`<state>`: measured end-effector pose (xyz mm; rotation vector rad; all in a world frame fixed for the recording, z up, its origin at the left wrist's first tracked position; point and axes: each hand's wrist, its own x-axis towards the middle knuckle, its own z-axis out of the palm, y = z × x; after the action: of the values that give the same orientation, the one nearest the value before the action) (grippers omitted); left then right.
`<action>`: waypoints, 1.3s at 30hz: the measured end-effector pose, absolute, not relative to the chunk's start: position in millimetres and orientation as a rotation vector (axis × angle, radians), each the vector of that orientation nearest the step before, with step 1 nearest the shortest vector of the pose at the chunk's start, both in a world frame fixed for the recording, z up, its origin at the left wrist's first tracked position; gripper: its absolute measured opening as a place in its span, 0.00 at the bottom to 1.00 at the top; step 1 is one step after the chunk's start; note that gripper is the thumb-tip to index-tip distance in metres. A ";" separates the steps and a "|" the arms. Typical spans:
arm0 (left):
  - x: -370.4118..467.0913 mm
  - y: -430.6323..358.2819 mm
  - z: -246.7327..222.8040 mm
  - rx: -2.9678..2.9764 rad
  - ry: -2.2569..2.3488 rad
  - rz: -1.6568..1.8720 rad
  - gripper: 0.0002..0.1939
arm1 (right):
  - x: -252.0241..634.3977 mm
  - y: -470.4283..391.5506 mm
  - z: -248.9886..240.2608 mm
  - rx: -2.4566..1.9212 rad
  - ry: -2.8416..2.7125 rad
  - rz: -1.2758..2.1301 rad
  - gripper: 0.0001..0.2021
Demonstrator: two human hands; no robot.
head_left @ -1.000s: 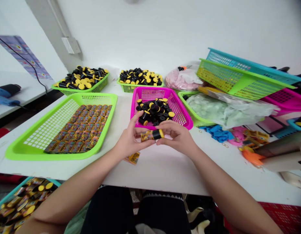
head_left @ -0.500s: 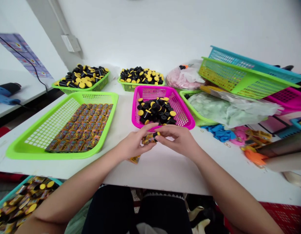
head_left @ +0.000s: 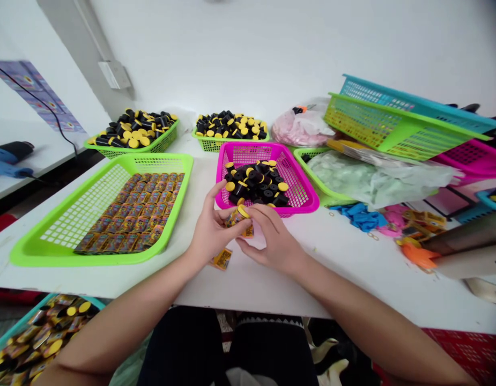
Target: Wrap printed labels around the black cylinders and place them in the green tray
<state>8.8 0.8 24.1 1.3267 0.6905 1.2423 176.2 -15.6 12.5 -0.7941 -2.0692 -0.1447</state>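
Observation:
My left hand (head_left: 209, 228) is closed around a small canister (head_left: 236, 215) with a yellow cap and a printed orange label, tilted with its cap up and to the right. The fingertips of my right hand (head_left: 274, 238) rest at the cap, while its thumb sits lower and apart. A flat orange printed piece (head_left: 248, 231) shows between the hands; I cannot tell whether it is touched. Another printed label piece (head_left: 222, 259) lies on the table below my left hand. Just beyond my fingers stands a magenta basket (head_left: 308, 185) holding loose black canisters with yellow caps.
To the left, a green basket (head_left: 38, 244) holds rows of labelled canisters. Two green baskets (head_left: 167, 139) of black-and-yellow canisters stand behind. Stacked baskets (head_left: 396, 128), plastic bags (head_left: 376, 179) and blue balloon-like pieces (head_left: 358, 217) crowd the right. A teal basket (head_left: 14, 327) sits below the table's left edge.
The canister has turned so its yellow cap faces up, and has shifted slightly left and up. My right thumb has come away from the cap and moved down.

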 end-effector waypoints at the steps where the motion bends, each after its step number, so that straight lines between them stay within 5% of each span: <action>1: 9.6 0.0 24.7 1.302 0.662 1.229 0.52 | 173.4 -15.8 10.3 -0.797 -2.043 -0.217 0.29; 8: 10.0 -6.1 19.7 1.416 0.670 0.848 0.49 | 164.1 -23.2 12.8 -0.725 -2.039 -0.520 0.20; 16: 19.3 -8.7 13.6 1.599 0.853 1.218 0.46 | 152.7 -28.7 4.2 -0.851 -2.060 -0.833 0.15; 30: -6.0 -3.0 29.1 1.744 0.365 0.801 0.49 | 169.7 -31.0 9.0 -0.525 -2.134 -0.394 0.19; 37: -45.1 -49.6 61.2 2.259 1.028 1.055 0.18 | 163.9 -31.8 16.3 -0.547 -2.063 -0.351 0.26; 39: -77.0 -58.3 73.6 2.210 1.291 1.053 0.16 | 168.2 -17.7 28.1 -0.677 -2.071 -0.248 0.24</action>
<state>-77.0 -58.3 73.6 2.2097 1.2907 1.0529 168.2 -17.7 28.1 -0.6775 -2.0714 -0.2484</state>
